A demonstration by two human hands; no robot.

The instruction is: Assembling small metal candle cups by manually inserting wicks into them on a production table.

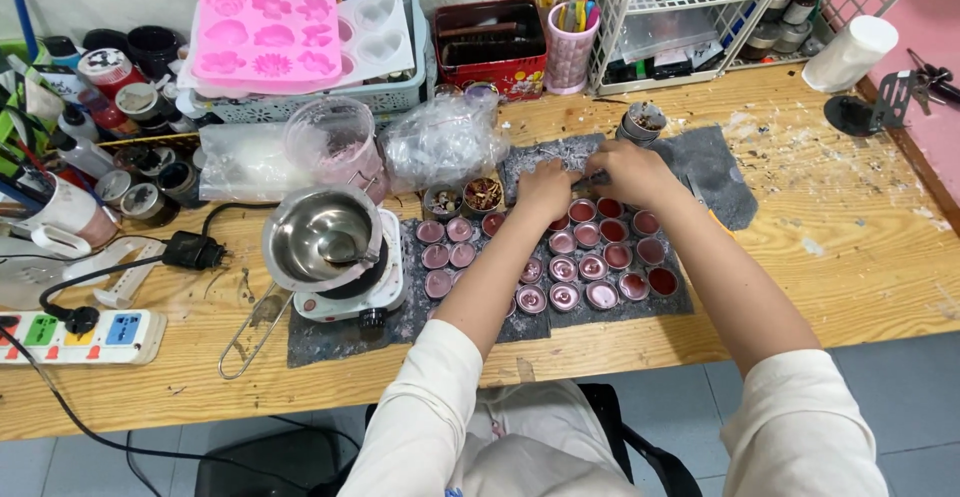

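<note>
My left hand and my right hand meet at the far edge of a group of several small round tins filled with pink and red wax. The tins sit in rows on a dark grey mat on the wooden table. Both hands pinch something small and thin between them, just beyond the back row; what it is cannot be made out. Two little cups of dried bits stand left of my left hand.
A steel pot rests on a small white hotplate at the left, with a power strip near the table's front-left edge. Pink and white moulds lie on a basket at the back. A plastic bag, a measuring cup and wire rack stand behind.
</note>
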